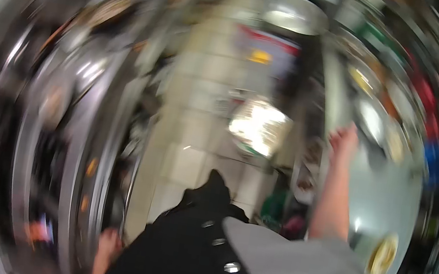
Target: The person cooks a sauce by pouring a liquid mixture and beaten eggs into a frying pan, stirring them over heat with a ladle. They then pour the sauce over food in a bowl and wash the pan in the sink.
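My right hand [345,141] is over the edge of the right-hand counter [377,191], its fingers smeared by motion. Nearest to it are a pale round dish [371,121] and other bowls along the counter. Low on the left, my left hand [109,243] hangs beside the front of the stove line [101,176]. Its fingers are blurred too, and I cannot make out anything in either hand.
A tiled floor aisle [188,132] runs between stove and counter. A shiny foil-like square [258,127] and a large metal basin [291,13] stand along its right side. A pan [90,68] sits on the stove. A yellowish dish [383,257] lies on the counter.
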`<state>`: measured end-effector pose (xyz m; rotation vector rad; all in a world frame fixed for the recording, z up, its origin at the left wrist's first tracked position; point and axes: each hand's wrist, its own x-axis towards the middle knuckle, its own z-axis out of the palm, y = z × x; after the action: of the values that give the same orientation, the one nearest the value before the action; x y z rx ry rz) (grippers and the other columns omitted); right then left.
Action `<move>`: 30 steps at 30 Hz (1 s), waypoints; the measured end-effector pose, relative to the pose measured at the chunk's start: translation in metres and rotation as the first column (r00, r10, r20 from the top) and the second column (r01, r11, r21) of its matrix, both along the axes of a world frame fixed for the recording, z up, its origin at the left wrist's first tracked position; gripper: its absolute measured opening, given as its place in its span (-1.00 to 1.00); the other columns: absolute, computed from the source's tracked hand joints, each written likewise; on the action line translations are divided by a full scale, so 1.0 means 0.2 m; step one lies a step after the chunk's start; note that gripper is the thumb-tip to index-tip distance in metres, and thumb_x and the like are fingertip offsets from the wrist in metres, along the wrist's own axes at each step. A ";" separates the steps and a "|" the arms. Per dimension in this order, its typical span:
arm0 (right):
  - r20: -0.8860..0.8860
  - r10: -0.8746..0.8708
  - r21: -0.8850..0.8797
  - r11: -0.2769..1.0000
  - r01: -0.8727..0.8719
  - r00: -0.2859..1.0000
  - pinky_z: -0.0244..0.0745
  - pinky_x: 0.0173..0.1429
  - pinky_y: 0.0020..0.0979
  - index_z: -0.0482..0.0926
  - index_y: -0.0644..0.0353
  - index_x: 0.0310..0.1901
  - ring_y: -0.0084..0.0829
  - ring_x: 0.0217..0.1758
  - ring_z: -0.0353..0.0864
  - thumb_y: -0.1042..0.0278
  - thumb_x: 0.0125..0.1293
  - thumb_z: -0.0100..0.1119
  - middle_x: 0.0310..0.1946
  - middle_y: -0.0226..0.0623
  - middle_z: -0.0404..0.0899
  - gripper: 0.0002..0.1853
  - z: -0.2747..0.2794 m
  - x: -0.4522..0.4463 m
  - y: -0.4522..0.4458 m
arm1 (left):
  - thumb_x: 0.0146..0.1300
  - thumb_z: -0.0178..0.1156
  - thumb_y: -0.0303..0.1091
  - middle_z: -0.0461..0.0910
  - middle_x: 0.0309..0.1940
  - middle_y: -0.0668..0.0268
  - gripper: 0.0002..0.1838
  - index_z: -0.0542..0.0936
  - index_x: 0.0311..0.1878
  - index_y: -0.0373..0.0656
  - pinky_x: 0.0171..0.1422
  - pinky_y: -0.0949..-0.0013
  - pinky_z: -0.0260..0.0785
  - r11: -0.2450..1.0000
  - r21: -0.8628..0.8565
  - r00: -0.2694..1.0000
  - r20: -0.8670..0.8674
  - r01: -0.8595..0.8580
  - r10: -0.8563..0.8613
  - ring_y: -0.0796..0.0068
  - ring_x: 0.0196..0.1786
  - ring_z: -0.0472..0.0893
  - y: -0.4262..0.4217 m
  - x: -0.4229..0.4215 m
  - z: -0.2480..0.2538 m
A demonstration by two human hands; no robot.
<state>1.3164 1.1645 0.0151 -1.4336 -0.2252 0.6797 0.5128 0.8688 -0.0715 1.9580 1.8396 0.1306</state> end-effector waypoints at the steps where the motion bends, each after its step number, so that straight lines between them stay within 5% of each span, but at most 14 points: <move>1: 0.051 0.190 0.109 0.975 -0.195 0.980 0.62 -0.19 -0.29 0.42 0.22 0.08 -0.28 -0.13 0.66 -0.06 0.47 0.12 -0.15 -0.20 0.58 -0.53 -0.04 -0.13 0.04 | 0.47 0.08 -0.18 0.54 -0.65 0.22 -0.70 0.60 -0.15 -0.25 -0.46 0.25 0.42 0.843 -0.296 0.847 0.158 -0.450 0.508 0.40 -0.56 0.59 0.07 0.22 0.22; 3: -0.002 0.408 0.023 0.913 -0.408 0.913 0.44 -0.38 -0.49 0.47 0.09 -0.20 -0.57 -0.35 0.53 0.00 0.52 0.09 -0.39 -0.41 0.46 -0.69 0.09 -0.57 0.11 | 0.41 0.09 -0.01 0.66 -0.49 0.16 -0.57 0.64 -0.01 -0.22 -0.35 0.18 0.47 0.647 -0.409 0.706 0.009 -0.644 0.708 0.28 -0.50 0.64 -0.04 0.20 0.09; 6: 0.347 0.912 -0.336 0.340 -0.878 0.220 0.24 -0.57 -0.56 0.40 0.05 -0.40 -0.65 -0.64 0.38 0.15 0.52 0.07 -0.61 -0.49 0.41 -0.70 0.07 -1.04 0.10 | 0.36 0.08 0.10 0.57 0.20 -0.04 -0.45 0.60 0.23 -0.08 0.40 0.09 0.34 0.612 -0.310 0.664 -0.095 -0.727 0.741 -0.01 0.27 0.54 -0.25 0.27 0.18; 8: 0.181 0.982 -0.452 0.029 -0.892 -0.060 0.32 -0.55 -0.54 0.55 0.18 -0.30 -0.61 -0.62 0.47 0.23 0.48 0.10 -0.58 -0.41 0.52 -0.77 -0.07 -1.34 0.06 | 0.36 0.07 0.10 0.60 0.17 -0.03 -0.44 0.59 0.24 -0.09 0.36 0.09 0.37 0.509 -0.294 0.540 -0.029 -0.809 0.841 -0.03 0.23 0.57 -0.47 0.28 0.13; 12: 0.092 0.857 -0.500 -0.402 -0.767 -0.508 0.45 -0.46 -0.50 0.65 0.32 -0.26 -0.59 -0.54 0.54 0.35 0.40 0.19 -0.55 -0.36 0.59 -0.81 -0.03 -2.05 -0.38 | 0.35 0.07 0.09 0.59 0.16 -0.05 -0.43 0.60 0.22 -0.16 0.36 0.09 0.37 0.315 -0.327 0.333 0.000 -0.891 0.943 -0.05 0.23 0.56 -1.09 0.35 0.04; 17: 0.196 0.437 -0.464 -0.747 -0.476 -0.878 0.53 -0.28 -0.49 0.67 0.36 -0.28 -0.58 -0.45 0.58 0.38 0.42 0.16 -0.53 -0.35 0.61 -0.79 0.32 -2.94 -1.10 | 0.32 0.05 0.04 0.59 0.12 -0.16 -0.43 0.63 0.09 -0.30 0.37 0.06 0.36 0.082 -0.333 0.111 -0.069 -0.939 0.991 -0.12 0.22 0.55 -2.32 0.54 -0.59; 19: 0.389 0.219 -0.485 -0.777 -0.401 -0.895 0.51 -0.24 -0.48 0.66 0.38 -0.27 -0.57 -0.41 0.56 0.39 0.46 0.11 -0.49 -0.34 0.60 -0.77 0.43 -3.26 -1.31 | 0.32 0.02 0.01 0.61 0.06 -0.16 -0.47 0.65 -0.02 -0.32 0.33 0.02 0.39 -0.207 -0.436 -0.167 -0.129 -0.876 0.977 -0.16 0.20 0.55 -2.73 0.71 -0.63; 20: 0.504 0.110 -0.496 -0.775 -0.391 -0.857 0.51 -0.23 -0.48 0.66 0.38 -0.25 -0.57 -0.40 0.55 0.40 0.48 0.08 -0.47 -0.34 0.60 -0.76 0.48 -3.44 -1.39 | 0.34 0.00 -0.02 0.61 0.05 -0.18 -0.48 0.66 -0.06 -0.35 0.31 0.01 0.40 -0.059 -0.443 0.046 -0.224 -0.895 0.974 -0.17 0.19 0.55 -2.99 0.81 -0.81; 21: 0.569 0.204 -0.395 -0.781 -0.483 -0.797 0.50 -0.22 -0.47 0.65 0.34 -0.17 -0.57 -0.38 0.52 0.44 0.50 0.01 -0.45 -0.36 0.58 -0.78 0.66 -3.60 -1.59 | 0.36 -0.04 -0.03 0.63 0.00 -0.16 -0.52 0.68 -0.14 -0.28 0.26 0.01 0.42 -0.292 -0.407 -0.222 -0.209 -0.866 0.952 -0.16 0.12 0.58 -3.04 0.93 -0.60; 22: 0.617 0.223 -0.322 -0.803 -0.501 -0.754 0.50 -0.22 -0.48 0.62 0.32 -0.08 -0.58 -0.38 0.51 0.46 0.52 -0.02 -0.46 -0.38 0.55 -0.80 0.74 -3.77 -1.67 | 0.35 -0.03 -0.07 0.66 -0.11 -0.11 -0.59 0.68 -0.21 -0.20 0.19 0.00 0.45 -0.036 -0.416 0.072 -0.240 -0.909 0.968 -0.14 0.03 0.61 -3.25 1.05 -0.72; 24: 0.839 0.235 -0.141 -0.778 -0.613 -0.491 0.47 -0.24 -0.52 0.61 0.29 -0.08 -0.63 -0.37 0.50 0.48 0.52 -0.04 -0.46 -0.46 0.53 -0.81 0.98 -4.06 -1.83 | 0.29 0.03 -0.10 0.67 -0.24 -0.06 -0.66 0.67 -0.25 -0.14 0.14 -0.02 0.45 -0.167 -0.387 -0.095 -0.198 -0.907 0.976 -0.14 -0.07 0.63 -3.48 1.25 -0.69; 25: 0.839 0.328 -0.045 -0.754 -0.655 -0.434 0.47 -0.26 -0.53 0.61 0.27 -0.11 -0.61 -0.39 0.53 0.44 0.53 -0.04 -0.45 -0.46 0.55 -0.80 1.06 -4.18 -1.84 | 0.29 0.02 -0.07 0.68 -0.22 -0.07 -0.63 0.69 -0.22 -0.14 0.13 -0.05 0.45 0.019 -0.312 0.119 -0.306 -0.950 0.944 -0.16 -0.07 0.63 -3.55 1.30 -0.63; 28: 0.689 0.674 0.277 -0.585 -0.762 -0.267 0.48 -0.29 -0.52 0.62 0.25 -0.15 -0.57 -0.44 0.56 0.37 0.51 -0.01 -0.46 -0.43 0.57 -0.79 1.21 -4.46 -1.80 | 0.29 0.10 -0.25 0.69 -0.31 0.00 -0.70 0.68 -0.19 -0.30 -0.31 0.10 0.47 -0.411 -0.331 -0.444 0.027 -0.849 0.896 0.12 -0.34 0.66 -3.63 1.35 -0.64; 30: 0.511 0.828 0.320 -0.434 -0.842 -0.233 0.42 -0.40 -0.47 0.58 0.21 -0.34 -0.55 -0.55 0.48 0.17 0.53 -0.03 -0.55 -0.41 0.53 -0.65 1.03 -4.58 -1.66 | 0.33 0.09 -0.32 0.66 -0.35 0.02 -0.72 0.63 -0.13 -0.37 -0.49 0.21 0.37 -0.447 -0.329 -0.514 0.155 -0.832 0.844 0.24 -0.47 0.60 -3.64 1.34 -0.70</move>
<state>0.4006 0.8321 0.2217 -0.1172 -1.7302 1.7460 0.7816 0.1414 -0.2109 -0.6402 2.4858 0.9314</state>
